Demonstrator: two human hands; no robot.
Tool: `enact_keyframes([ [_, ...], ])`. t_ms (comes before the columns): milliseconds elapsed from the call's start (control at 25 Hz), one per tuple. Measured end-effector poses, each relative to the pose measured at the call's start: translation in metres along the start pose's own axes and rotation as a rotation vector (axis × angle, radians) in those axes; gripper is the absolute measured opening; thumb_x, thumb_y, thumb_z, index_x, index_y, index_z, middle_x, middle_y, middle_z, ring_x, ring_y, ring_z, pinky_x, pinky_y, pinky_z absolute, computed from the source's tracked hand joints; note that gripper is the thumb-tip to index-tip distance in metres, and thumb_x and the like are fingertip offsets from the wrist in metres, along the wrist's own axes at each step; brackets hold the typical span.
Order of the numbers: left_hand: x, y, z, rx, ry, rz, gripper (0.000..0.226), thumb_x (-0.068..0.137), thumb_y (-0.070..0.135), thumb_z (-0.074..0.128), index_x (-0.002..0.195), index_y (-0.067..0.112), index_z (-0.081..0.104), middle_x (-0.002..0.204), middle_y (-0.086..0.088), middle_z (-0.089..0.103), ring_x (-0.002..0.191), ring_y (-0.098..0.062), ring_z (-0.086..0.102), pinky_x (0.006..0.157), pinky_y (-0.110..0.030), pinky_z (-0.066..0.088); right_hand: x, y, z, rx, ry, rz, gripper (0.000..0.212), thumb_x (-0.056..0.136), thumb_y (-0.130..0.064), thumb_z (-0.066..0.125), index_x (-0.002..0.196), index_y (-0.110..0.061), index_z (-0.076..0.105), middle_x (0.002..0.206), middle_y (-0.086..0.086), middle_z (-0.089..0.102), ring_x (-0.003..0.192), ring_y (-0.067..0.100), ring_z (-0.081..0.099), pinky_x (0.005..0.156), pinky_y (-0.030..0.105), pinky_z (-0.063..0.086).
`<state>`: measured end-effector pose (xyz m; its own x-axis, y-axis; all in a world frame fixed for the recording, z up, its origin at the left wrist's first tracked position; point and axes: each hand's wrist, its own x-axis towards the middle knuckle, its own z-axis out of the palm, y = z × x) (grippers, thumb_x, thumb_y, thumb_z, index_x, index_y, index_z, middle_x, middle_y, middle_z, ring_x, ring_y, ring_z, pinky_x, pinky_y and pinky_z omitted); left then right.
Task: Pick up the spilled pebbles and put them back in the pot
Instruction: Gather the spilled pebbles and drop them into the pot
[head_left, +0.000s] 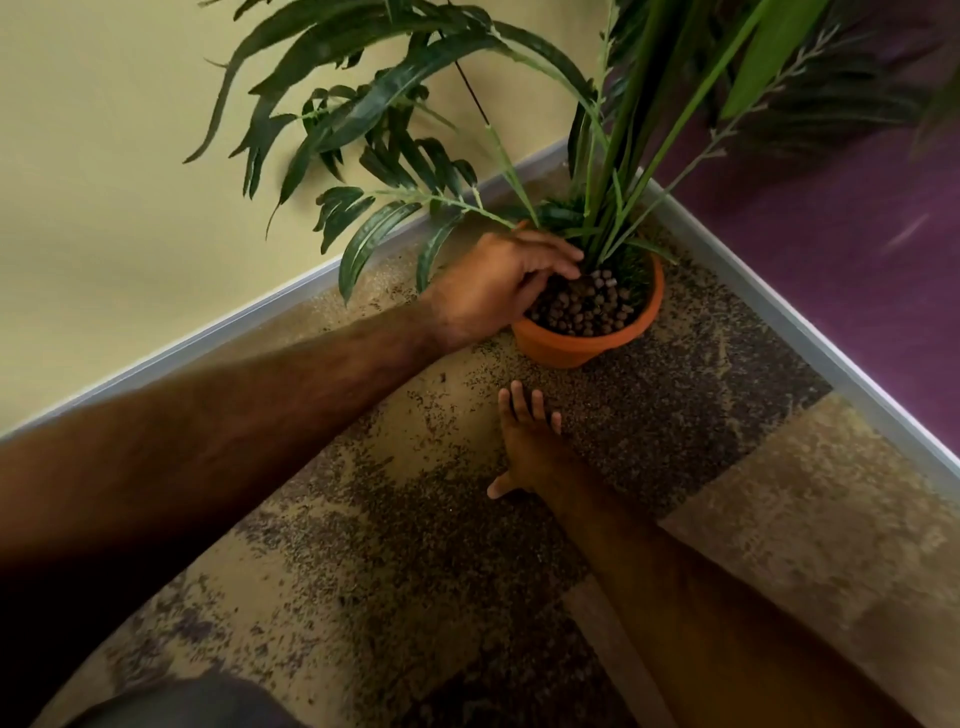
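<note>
Reaching over the round terracotta plastic pot (582, 340) in the corner, your left hand (498, 283) hovered with fingers curled above the small brown clay pebbles (587, 309) heaped inside; whether its grip held any, you couldn't tell. Your right hand (527, 444) lay flat, fingers spread, on the speckled tan-and-brown carpet (395, 519) near the pot.

Speckled tan-and-dark carpet (415, 519) covers floor, patchy blocks of colour. Pale yellow wall (104, 182) on left, purple wall (857, 234) on right, meeting in corner. Grey skirting board (208, 338) runs along base of both. Long green leaves (395, 104) droop across yellow wall.
</note>
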<state>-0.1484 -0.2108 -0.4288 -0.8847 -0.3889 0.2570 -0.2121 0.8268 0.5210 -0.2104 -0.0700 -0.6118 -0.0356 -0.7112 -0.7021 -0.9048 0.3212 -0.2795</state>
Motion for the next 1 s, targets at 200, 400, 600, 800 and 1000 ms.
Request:
enact_keyframes([
  [200, -0.094, -0.024, 0.003, 0.031, -0.047, -0.125, 0.023, 0.098, 0.013, 0.057, 0.116, 0.013, 0.071, 0.117, -0.001, 0.067, 0.102, -0.010, 0.064, 0.087, -0.020, 0.054, -0.001, -0.002, 0.000, -0.020, 0.019, 0.006, 0.153, 0.060, -0.053, 0.090, 0.156, -0.013, -0.022, 0.162, 0.007, -0.031, 0.150, 0.036, -0.024, 0.119, 0.059, -0.005],
  [400, -0.137, -0.075, 0.035, 0.074, -0.257, -0.379, 0.027, 0.103, 0.022, 0.052, 0.126, 0.011, 0.062, 0.135, 0.000, 0.057, 0.104, -0.012, 0.065, 0.079, -0.012, 0.049, 0.006, -0.006, 0.003, -0.030, -0.023, 0.064, 0.158, 0.055, -0.053, 0.092, 0.154, -0.013, -0.026, 0.161, 0.007, -0.034, 0.149, 0.038, -0.026, 0.118, 0.063, -0.005],
  [600, -0.126, -0.090, 0.073, 0.229, -0.334, -0.316, 0.032, 0.098, 0.009, 0.055, 0.129, 0.006, 0.063, 0.136, -0.011, 0.057, 0.114, -0.020, 0.060, 0.098, -0.030, 0.052, 0.010, -0.016, 0.001, -0.035, -0.047, 0.133, 0.162, 0.051, -0.049, 0.094, 0.154, -0.012, -0.025, 0.161, 0.007, -0.034, 0.148, 0.038, -0.027, 0.116, 0.066, -0.003],
  [800, -0.132, -0.102, 0.083, 0.264, -0.389, -0.357, 0.023, 0.101, 0.012, 0.047, 0.118, 0.007, 0.061, 0.116, -0.011, 0.062, 0.099, -0.021, 0.062, 0.077, -0.025, 0.050, 0.008, -0.014, 0.002, -0.019, -0.040, 0.126, 0.160, 0.054, -0.046, 0.094, 0.153, -0.011, -0.026, 0.160, 0.007, -0.035, 0.148, 0.038, -0.028, 0.116, 0.065, -0.006],
  [1000, -0.154, -0.108, 0.056, 0.083, -0.260, -0.601, 0.022, 0.104, 0.027, 0.045, 0.107, 0.016, 0.063, 0.105, -0.006, 0.066, 0.087, -0.023, 0.065, 0.079, -0.036, 0.060, 0.004, -0.016, -0.004, -0.032, -0.062, 0.127, 0.156, 0.059, -0.044, 0.093, 0.152, -0.011, -0.028, 0.159, 0.008, -0.037, 0.147, 0.037, -0.030, 0.116, 0.064, -0.006],
])
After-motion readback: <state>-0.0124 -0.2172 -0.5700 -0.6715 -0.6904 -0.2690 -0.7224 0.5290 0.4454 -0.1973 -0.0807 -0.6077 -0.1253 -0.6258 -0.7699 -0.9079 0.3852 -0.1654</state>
